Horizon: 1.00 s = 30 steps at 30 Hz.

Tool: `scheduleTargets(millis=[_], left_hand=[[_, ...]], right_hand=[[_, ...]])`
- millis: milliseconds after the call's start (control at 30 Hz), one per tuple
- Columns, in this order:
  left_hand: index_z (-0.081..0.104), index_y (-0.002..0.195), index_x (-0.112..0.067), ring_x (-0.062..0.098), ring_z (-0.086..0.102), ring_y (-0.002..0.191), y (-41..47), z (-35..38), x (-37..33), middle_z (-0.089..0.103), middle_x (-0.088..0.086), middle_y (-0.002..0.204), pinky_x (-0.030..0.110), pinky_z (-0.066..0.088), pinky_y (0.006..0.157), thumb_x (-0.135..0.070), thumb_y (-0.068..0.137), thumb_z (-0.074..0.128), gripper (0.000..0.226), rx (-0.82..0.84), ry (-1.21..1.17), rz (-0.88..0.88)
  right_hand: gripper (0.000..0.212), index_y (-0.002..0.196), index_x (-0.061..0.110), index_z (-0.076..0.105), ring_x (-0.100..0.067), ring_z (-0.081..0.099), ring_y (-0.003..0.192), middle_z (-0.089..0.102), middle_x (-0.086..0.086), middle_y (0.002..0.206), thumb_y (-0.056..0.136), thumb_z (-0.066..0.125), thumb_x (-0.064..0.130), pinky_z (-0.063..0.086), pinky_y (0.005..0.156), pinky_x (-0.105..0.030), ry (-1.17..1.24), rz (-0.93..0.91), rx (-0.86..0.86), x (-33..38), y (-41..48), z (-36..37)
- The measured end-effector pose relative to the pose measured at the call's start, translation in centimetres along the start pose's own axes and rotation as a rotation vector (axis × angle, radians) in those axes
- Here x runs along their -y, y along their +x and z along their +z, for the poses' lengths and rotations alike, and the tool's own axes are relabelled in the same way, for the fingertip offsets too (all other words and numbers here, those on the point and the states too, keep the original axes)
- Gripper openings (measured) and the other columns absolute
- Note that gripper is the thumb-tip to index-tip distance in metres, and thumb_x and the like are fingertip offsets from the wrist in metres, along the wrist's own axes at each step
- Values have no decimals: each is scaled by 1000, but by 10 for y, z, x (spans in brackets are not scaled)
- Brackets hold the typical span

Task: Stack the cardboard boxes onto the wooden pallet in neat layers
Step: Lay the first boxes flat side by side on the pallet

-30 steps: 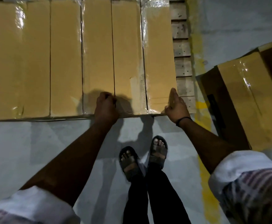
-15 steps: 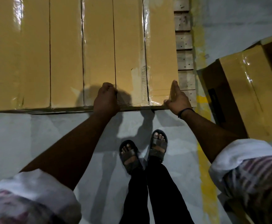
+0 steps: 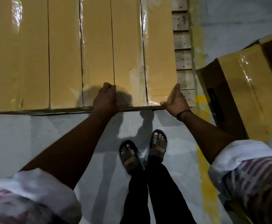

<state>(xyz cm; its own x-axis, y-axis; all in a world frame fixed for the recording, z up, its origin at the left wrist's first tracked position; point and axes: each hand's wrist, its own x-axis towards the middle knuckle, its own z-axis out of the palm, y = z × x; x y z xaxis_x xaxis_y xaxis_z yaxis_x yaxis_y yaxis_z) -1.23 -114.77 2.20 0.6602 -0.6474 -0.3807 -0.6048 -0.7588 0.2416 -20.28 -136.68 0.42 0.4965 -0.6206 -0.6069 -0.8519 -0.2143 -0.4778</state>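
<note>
Several long cardboard boxes lie side by side in a flat layer on the wooden pallet (image 3: 182, 41), whose slats show at the right. My left hand (image 3: 106, 101) sits on the near edge of one cardboard box (image 3: 127, 46), fingers curled at the seam with its left neighbour. My right hand (image 3: 175, 101) presses flat against the near right corner of the rightmost box (image 3: 159, 54), fingers straight along its side and thumb along the near edge. The boxes' near ends line up in one row.
Another large taped cardboard box (image 3: 248, 88) lies tilted on the floor to the right of the pallet. A yellow floor line (image 3: 208, 183) runs beside the pallet. My sandalled feet (image 3: 130, 156) stand on grey floor just in front of the boxes.
Both hands keep the same places on the boxes. The view has shifted a little, so the box row sits slightly higher in the frame than one second ago.
</note>
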Motion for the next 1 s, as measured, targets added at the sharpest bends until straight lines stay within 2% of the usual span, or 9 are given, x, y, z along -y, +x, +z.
scheduleTargets(millis=[167,300,600,800,933,1000], left_hand=[[48,132,-7,32,51,113,-3,1,1,43,13,133,42,55,77,-21,63,93,84,9,96,68],[52,130,-7,32,54,109,-4,6,2,47,14,130,39,55,75,-16,67,90,75,-45,98,80],[56,127,-8,32,57,104,-2,5,5,50,11,125,40,56,72,-17,67,90,70,-51,89,98],[57,127,-6,33,57,102,-3,4,3,50,13,124,42,56,68,-15,72,84,62,-53,100,110],[57,125,-4,35,57,101,-4,0,-4,49,14,124,43,53,64,-13,80,74,48,-47,142,106],[56,128,-5,35,58,101,-3,-5,-7,48,13,126,44,53,67,-14,81,73,51,-22,154,79]], right_hand=[[120,160,17,-14,-36,32,145,25,-17,162,86,79,36,32,114,-39,0,0,-3,4,-1,0],[118,160,16,-12,-36,34,143,26,-17,161,87,78,35,33,114,-38,-4,-7,-20,3,-1,4],[119,160,13,-12,-35,36,141,29,-17,158,86,79,32,34,112,-36,-8,-18,-28,5,1,4],[118,159,14,-15,-35,35,142,23,-16,160,88,77,33,34,112,-36,-25,-2,-14,6,1,4],[117,158,14,-18,-37,38,140,20,-18,161,90,74,36,35,112,-38,-68,11,22,7,1,2],[117,158,14,-18,-38,37,140,18,-18,162,90,73,39,34,113,-40,-98,27,44,9,0,-1]])
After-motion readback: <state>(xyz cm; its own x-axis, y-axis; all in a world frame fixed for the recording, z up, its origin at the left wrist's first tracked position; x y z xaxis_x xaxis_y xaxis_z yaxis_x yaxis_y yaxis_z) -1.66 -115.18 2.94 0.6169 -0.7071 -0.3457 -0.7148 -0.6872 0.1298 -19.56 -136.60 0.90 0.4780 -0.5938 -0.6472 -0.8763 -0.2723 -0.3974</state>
